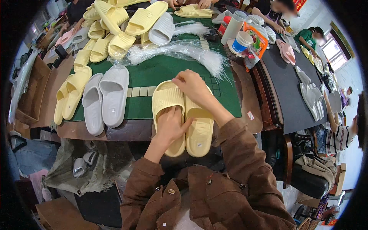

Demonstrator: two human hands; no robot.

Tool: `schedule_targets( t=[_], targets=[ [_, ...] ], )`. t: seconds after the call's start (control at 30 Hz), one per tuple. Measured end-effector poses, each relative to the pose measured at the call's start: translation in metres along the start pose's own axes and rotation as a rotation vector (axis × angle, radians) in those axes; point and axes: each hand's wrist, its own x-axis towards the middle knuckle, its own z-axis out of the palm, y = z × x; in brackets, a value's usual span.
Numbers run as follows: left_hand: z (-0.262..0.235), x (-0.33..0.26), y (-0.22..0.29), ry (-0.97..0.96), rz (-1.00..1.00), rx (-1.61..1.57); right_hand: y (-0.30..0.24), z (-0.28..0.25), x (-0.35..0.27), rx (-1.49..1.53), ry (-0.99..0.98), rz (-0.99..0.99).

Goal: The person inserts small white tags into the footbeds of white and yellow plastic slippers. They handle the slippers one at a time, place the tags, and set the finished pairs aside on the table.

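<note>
A pair of pale yellow slide slippers lies side by side at the table's near edge, toes pointing away. My left hand [169, 124] has its fingers under the strap of the left yellow slipper [166, 97], fingertips hidden. Its thumb reaches across to the right yellow slipper [199, 132], so it grips the pair where they meet. Over the toe ends, my right hand [191, 86] is closed in a pinch between the two slippers. Whatever thin thing it may hold is too small to make out. Left of them sits a grey slipper pair [113, 94].
Another yellow pair [73, 94] lies farther left. Beyond my hands, a bundle of clear plastic ties [180, 53] rests on the green mat [143, 109]. Yellow slippers [145, 19] pile up at the back. A lidded cup [241, 42] and white bottle [234, 27] stand back right. Co-workers sit around.
</note>
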Motion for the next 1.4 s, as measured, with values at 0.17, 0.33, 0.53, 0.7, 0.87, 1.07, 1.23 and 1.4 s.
schedule_targets(
  t=[0.17, 0.33, 0.53, 0.7, 0.87, 1.07, 1.23, 1.4],
  targets=[
    [0.002, -0.001, -0.001, 0.005, 0.003, 0.020, 0.009, 0.016, 0.006, 0.095, -0.089, -0.002],
    [-0.007, 0.001, 0.004, -0.052, -0.051, -0.099, 0.014, 0.007, 0.002, 0.236, -0.053, 0.006],
    [-0.014, -0.009, 0.018, 0.141, -0.024, -0.030, 0.013, -0.006, -0.004, 0.263, -0.022, 0.089],
    [-0.006, -0.007, 0.020, 0.153, -0.032, 0.111, 0.008, -0.006, -0.005, 0.385, -0.060, 0.152],
    [0.011, -0.009, 0.020, 0.194, -0.060, 0.145, 0.023, -0.012, -0.006, 1.159, 0.080, 0.302],
    [0.005, -0.013, 0.016, 0.128, -0.140, 0.071, 0.058, -0.050, -0.024, 1.438, 0.656, 0.317],
    [0.008, -0.011, 0.015, 0.154, -0.062, 0.093, 0.089, -0.157, -0.074, 0.679, 1.079, 0.043],
    [0.009, -0.010, 0.017, 0.119, -0.047, 0.141, 0.170, -0.271, -0.138, 0.076, 1.206, 0.159]
  ],
)
